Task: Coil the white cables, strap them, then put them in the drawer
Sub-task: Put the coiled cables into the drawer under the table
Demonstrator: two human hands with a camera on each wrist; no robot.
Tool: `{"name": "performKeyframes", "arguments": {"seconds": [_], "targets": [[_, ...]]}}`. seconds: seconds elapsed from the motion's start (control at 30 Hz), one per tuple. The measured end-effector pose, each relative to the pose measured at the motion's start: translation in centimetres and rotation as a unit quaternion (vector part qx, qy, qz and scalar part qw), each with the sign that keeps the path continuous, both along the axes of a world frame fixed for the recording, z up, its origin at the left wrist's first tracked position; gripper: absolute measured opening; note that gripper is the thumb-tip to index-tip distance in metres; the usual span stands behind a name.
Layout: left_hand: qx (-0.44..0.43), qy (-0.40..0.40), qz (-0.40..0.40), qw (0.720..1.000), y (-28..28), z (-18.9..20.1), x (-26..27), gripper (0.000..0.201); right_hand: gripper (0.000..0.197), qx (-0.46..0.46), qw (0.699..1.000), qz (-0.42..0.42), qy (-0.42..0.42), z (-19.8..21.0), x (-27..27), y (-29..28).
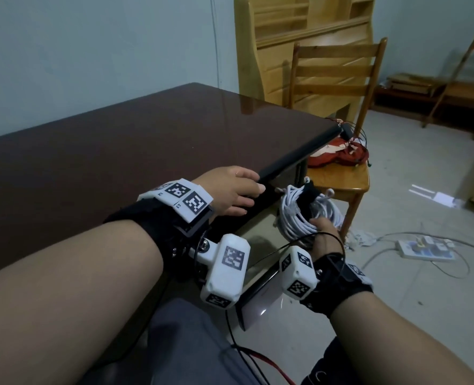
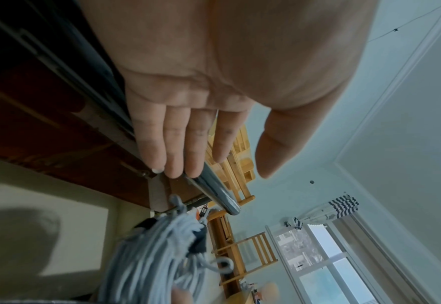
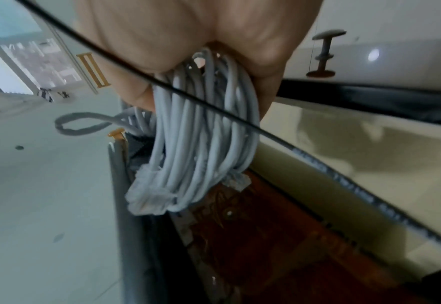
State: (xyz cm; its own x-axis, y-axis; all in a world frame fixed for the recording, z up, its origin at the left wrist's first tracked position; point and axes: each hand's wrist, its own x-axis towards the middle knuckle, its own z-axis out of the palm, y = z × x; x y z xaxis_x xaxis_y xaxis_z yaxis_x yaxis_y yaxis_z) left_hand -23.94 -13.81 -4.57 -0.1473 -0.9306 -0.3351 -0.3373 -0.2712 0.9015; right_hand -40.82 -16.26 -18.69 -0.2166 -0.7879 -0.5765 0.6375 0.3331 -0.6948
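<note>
A coil of white cables [image 1: 305, 215] bound by a black strap [image 1: 309, 197] hangs over the open drawer [image 1: 258, 240] under the brown table's [image 1: 119, 151] right edge. My right hand [image 1: 324, 234] grips the coil from below, fingers curled round the strands. The right wrist view shows the coil [image 3: 203, 144] gripped in my right hand [image 3: 188, 30], with the drawer's beige inside [image 3: 344, 148] beside it. My left hand [image 1: 230, 190] rests flat on the table's edge, holding nothing. Its fingers [image 2: 178, 139] lie straight along that edge, above the coil [image 2: 152, 257].
A wooden chair [image 1: 338, 179] with a red bag [image 1: 338, 154] stands just past the drawer. A power strip [image 1: 425, 248] and loose cords lie on the floor to the right. The drawer's white front [image 1: 263, 304] sits near my knees.
</note>
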Motion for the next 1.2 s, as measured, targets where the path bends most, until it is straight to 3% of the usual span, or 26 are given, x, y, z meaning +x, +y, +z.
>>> {"name": "performKeyframes", "arguments": {"seconds": [0.17,0.2,0.33,0.4,0.6,0.8,0.9,0.97,1.07,1.1,1.13,1.2], "targets": [[0.007,-0.014,-0.01,1.0,-0.1,-0.4,-0.3,0.027,0.079,0.089,0.982,0.046,0.161,-6.2,0.7,-4.1],[0.009,-0.015,-0.009,1.0,-0.1,-0.4,-0.3,0.026,0.082,0.088,0.98,0.031,0.175,-6.2,0.8,-4.4],[0.007,-0.019,-0.011,1.0,-0.3,-0.5,-0.2,0.027,0.061,0.067,0.966,0.068,0.24,-1.7,2.6,-2.2],[0.007,-0.022,-0.012,1.0,-0.3,-0.5,-0.1,0.025,0.055,0.073,0.96,0.087,0.258,-1.7,2.9,-2.4],[0.003,-0.027,-0.012,1.0,-0.5,-0.6,-0.1,0.013,0.064,0.059,0.914,0.162,0.367,-0.8,2.7,-1.9],[-0.003,-0.037,-0.013,0.999,-0.1,-0.6,0.4,0.01,0.065,0.101,0.889,0.226,0.384,-0.7,2.5,-3.8],[-0.008,-0.036,-0.01,0.999,0.1,-0.4,0.7,0.01,0.061,0.148,0.852,0.251,0.436,-0.6,3.1,-4.6],[-0.009,-0.033,-0.009,0.999,0.3,-0.3,0.9,0.009,0.052,0.105,0.803,0.299,0.505,-1.1,3.7,-4.7],[-0.01,-0.026,-0.007,1.0,0.5,-0.1,1.4,0.009,0.042,0.113,0.751,0.356,0.545,-1.3,3.8,-5.6],[-0.01,-0.023,-0.004,1.0,0.5,-0.1,1.6,0.009,0.042,0.101,0.779,0.358,0.504,-1.4,3.7,-5.9],[-0.011,-0.018,-0.001,1.0,0.4,-0.1,1.8,0.009,0.044,0.091,0.787,0.371,0.484,-1.8,3.9,-6.4],[-0.012,-0.005,0.006,1.0,0.3,-0.1,2.1,0.01,0.051,0.069,0.765,0.39,0.508,-2.3,4.2,-7.0]]}}
